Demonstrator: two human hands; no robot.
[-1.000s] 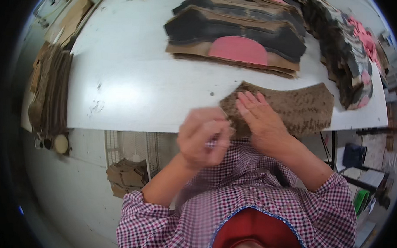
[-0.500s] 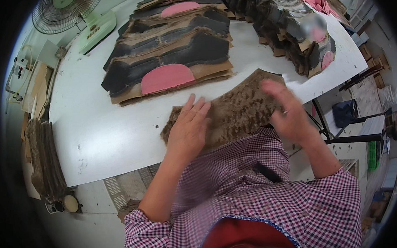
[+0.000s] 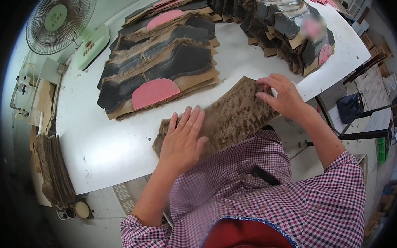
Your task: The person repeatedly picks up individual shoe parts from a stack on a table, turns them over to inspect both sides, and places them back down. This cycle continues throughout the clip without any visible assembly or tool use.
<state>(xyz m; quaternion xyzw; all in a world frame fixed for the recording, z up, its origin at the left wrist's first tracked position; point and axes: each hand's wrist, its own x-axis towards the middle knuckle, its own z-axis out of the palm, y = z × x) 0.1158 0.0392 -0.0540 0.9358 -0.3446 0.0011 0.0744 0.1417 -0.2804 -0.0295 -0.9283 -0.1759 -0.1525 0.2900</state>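
A brown fur piece [image 3: 236,114] with dark mottling lies fur side up along the table's front edge, close to my body. My left hand [image 3: 182,138] rests flat on its left end, fingers stretched out. Over its right end is my right hand [image 3: 284,96], thumb and forefinger bent but apart, with the tips at the fur. The hand hides part of that end. Just beyond lies a stack of similar pieces, backing side up, with dark grey panels [image 3: 179,62] and a pink half-round patch [image 3: 156,93] on the nearest one.
A second row of overlapping fur pieces [image 3: 289,26] runs along the white table's [image 3: 105,151] far right. A fan [image 3: 58,20] stands at the back left. More fur strips [image 3: 55,169] hang beside the table's left edge. A dark bag [image 3: 350,107] sits at right.
My right hand has come down from its blurred sweep to the fur's right end. The left hand stays flat on the fur, its fingers spread a little wider. The view has shifted slightly.
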